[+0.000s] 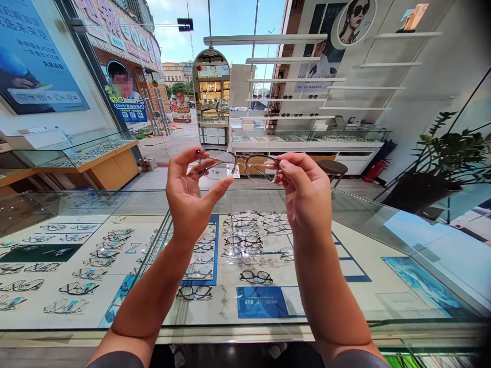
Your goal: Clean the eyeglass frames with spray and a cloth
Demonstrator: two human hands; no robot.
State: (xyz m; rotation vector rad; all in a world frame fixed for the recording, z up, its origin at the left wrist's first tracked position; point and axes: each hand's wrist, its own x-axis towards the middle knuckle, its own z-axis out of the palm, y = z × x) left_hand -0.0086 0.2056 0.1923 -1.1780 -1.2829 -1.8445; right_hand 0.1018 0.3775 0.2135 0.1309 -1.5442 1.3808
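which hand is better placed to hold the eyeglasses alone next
Likely the right hand: its thumb and fingers pinch one end of the eyeglasses, while the left hand has its thumb spread.

The right hand (309, 186) hides the outer end of the held eyeglasses (241, 158) on its side. The left forearm (153, 291) covers part of the display case (353, 245), while the right forearm (316, 266) blocks the right end of the blue-and-white card (262, 301), whose print is too small to read. The 2 dark sleeves (117, 360) run off the bottom edge. At far left, a pair of spectacles (11, 303) and the blue poster (42, 66) are cut off. The top edge crops the round portrait (355, 20). Pixelation blurs part of the cutout sign (128, 110). Green items (402, 361) at lower right are cropped.
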